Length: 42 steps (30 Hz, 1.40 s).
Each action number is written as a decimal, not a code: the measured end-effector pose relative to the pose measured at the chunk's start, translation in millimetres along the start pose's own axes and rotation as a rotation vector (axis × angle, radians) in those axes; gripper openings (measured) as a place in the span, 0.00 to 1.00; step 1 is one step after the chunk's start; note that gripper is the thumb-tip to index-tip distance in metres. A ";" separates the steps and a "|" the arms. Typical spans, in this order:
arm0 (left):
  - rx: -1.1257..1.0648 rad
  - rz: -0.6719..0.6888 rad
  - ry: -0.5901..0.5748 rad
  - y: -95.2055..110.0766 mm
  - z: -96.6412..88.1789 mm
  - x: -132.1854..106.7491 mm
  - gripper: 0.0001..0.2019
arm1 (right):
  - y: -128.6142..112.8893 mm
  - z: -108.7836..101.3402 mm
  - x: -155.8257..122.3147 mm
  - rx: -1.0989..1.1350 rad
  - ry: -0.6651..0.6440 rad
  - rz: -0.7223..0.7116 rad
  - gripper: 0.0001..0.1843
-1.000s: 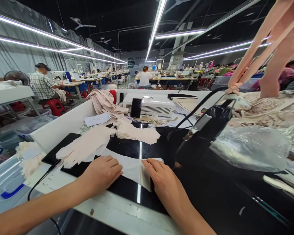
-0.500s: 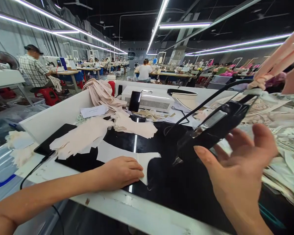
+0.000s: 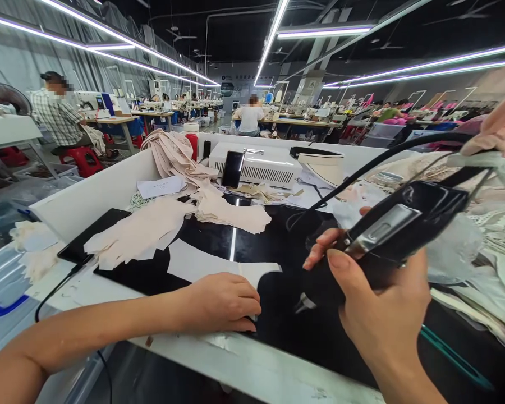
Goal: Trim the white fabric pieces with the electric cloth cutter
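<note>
My left hand (image 3: 225, 303) lies flat, fingers together, pressing a pale cut fabric piece (image 3: 202, 262) onto the black glossy work surface (image 3: 278, 235) near the front edge. My right hand (image 3: 374, 303) is wrapped round the black handle of a hanging corded tool (image 3: 398, 230), whose metal tip points down toward the surface just right of the fabric. The tool's black cable (image 3: 362, 168) arcs up and to the right.
Stacks of beige cut fabric pieces (image 3: 151, 227) lie to the left, with a black tablet (image 3: 90, 241) beneath them. A white machine box (image 3: 261, 163) with a phone (image 3: 233, 168) leaning on it stands behind. Lace and plastic (image 3: 483, 247) pile at right. Seated workers fill the background.
My right hand left the fabric, reached up to the hanging black tool and closed round its handle. My left hand slid right along the fabric piece.
</note>
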State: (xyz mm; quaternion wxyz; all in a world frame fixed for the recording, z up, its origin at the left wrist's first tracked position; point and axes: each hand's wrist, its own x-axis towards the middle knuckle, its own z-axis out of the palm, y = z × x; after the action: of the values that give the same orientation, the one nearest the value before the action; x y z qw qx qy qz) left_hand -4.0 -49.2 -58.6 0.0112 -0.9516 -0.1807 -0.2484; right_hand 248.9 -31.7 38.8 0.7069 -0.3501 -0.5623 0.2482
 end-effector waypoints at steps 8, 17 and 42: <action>-0.093 -0.071 0.031 -0.6 6.0 -3.8 0.11 | -14.2 21.9 -42.1 0.253 -0.003 0.015 0.33; -0.108 -0.069 0.039 -2.0 8.1 -3.6 0.09 | -6.8 42.3 -52.0 0.267 0.055 0.025 0.34; -0.129 -0.092 -0.054 -12.2 -3.9 1.7 0.07 | -2.5 43.1 -52.8 0.227 0.080 0.028 0.36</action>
State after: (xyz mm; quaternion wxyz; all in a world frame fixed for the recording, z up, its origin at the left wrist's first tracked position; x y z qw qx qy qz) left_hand -8.6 -37.6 -55.2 -0.0663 -0.9473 -0.2082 -0.2342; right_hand 194.1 -63.4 13.2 0.7603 -0.2853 -0.4970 0.3060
